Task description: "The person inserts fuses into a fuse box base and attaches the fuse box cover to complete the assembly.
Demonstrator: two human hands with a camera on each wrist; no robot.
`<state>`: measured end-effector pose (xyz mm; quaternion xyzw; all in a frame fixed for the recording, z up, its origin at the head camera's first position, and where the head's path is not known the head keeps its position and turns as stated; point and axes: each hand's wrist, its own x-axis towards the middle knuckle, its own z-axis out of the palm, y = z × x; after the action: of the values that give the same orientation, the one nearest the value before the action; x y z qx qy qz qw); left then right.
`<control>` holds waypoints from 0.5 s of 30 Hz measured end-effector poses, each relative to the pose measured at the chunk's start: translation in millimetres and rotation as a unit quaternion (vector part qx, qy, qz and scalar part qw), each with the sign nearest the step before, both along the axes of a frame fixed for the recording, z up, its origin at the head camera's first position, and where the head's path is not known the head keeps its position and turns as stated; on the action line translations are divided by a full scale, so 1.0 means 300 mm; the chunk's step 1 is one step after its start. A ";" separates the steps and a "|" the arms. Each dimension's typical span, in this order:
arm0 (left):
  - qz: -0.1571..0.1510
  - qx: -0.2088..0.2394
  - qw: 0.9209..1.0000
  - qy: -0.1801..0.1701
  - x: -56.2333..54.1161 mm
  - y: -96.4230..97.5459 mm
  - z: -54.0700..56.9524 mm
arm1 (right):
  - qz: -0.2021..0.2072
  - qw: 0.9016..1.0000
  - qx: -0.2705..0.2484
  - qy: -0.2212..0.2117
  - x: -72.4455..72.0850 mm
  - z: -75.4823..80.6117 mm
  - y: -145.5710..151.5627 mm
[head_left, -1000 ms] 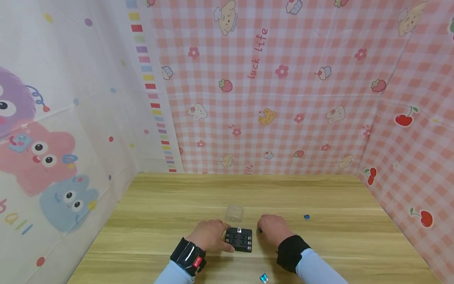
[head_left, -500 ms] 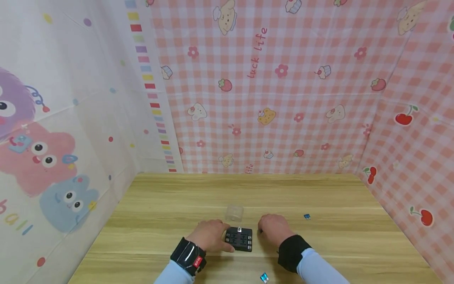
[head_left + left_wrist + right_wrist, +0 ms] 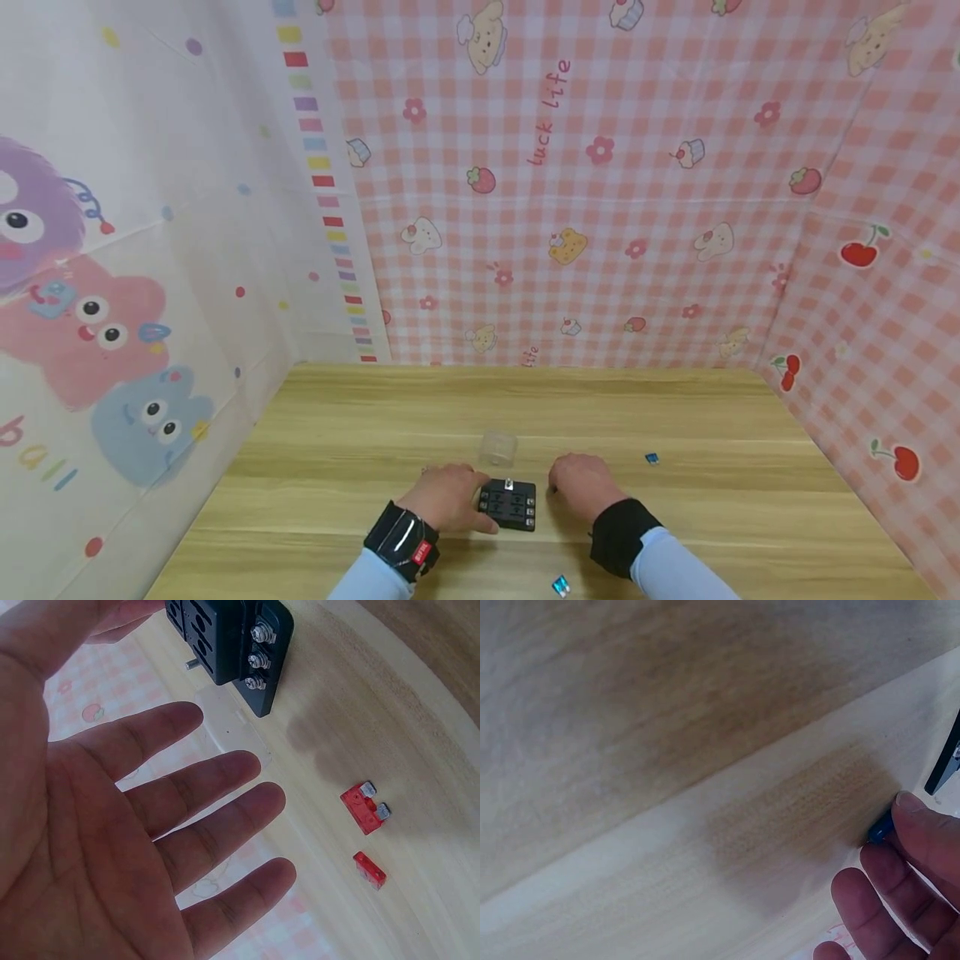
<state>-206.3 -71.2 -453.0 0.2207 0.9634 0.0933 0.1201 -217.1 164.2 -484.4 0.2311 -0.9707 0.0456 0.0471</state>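
A black fuse box with metal screws lies flat in the middle of the table. My left hand is at its left side, thumb against the box and the other fingers spread. Just right of the box, my right hand pinches a small blue fuse between thumb and index finger; in the head view the hand mostly hides it. A clear plastic cover lies behind the box. In the left wrist view, two red blade fuses lie on the wood beyond the fingertips.
One blue fuse lies to the right, behind my right hand. Another blue fuse is near the front edge of the view. Printed cloths hang around the wooden table at the back and both sides.
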 end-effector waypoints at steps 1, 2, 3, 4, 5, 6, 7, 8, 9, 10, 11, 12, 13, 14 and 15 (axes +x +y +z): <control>0.000 0.000 1.000 0.000 0.000 0.000 -0.001 | -0.002 1.000 -0.002 -0.003 0.001 0.002 0.000; 0.000 0.000 1.000 0.001 0.000 0.000 -0.001 | -0.004 1.000 -0.002 -0.006 0.002 0.003 0.000; -0.001 0.000 1.000 0.001 0.000 0.000 -0.003 | -0.006 1.000 -0.002 -0.010 0.002 0.005 0.000; 0.000 0.001 1.000 0.001 0.000 0.000 -0.004 | -0.008 1.000 -0.002 -0.014 0.003 0.006 -0.001; 0.000 0.001 1.000 0.001 0.001 0.001 -0.006 | -0.009 1.000 0.000 -0.017 0.004 0.007 -0.002; 0.001 0.002 1.000 0.001 0.001 0.001 -0.007 | -0.010 1.000 0.001 -0.019 0.004 0.007 -0.002; 0.001 0.003 1.000 0.000 0.001 0.001 -0.008 | -0.011 1.000 0.004 -0.023 0.004 0.007 -0.003; 0.001 0.004 1.000 0.000 0.002 0.001 -0.007 | -0.012 1.000 0.006 -0.026 0.003 0.006 -0.003; 0.001 0.004 1.000 0.000 0.002 0.001 -0.008 | -0.013 1.000 0.008 -0.026 0.003 0.005 -0.003; 0.001 0.005 1.000 0.000 0.003 0.002 -0.007 | -0.013 0.999 0.010 -0.027 0.003 0.006 -0.004; 0.000 0.004 1.000 0.001 0.003 0.002 -0.008 | -0.013 0.999 0.012 -0.026 0.003 0.006 -0.003; -0.001 0.004 1.000 0.003 0.003 0.002 -0.007 | -0.013 1.000 0.014 -0.024 0.002 0.004 -0.003; -0.002 0.004 1.000 0.004 0.005 0.002 -0.006 | -0.012 1.000 0.016 -0.021 0.002 0.004 -0.003; -0.005 0.003 1.000 0.009 0.006 0.002 -0.004 | -0.010 1.000 0.017 -0.016 0.002 0.003 -0.002; -0.008 0.003 1.000 0.013 0.006 0.002 -0.004 | -0.009 1.000 0.018 -0.011 0.003 0.002 -0.002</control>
<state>-204.4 -70.5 -454.3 0.2300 0.9628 0.0924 0.1081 -216.3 163.6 -483.7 0.2223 -0.9740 0.0302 0.0327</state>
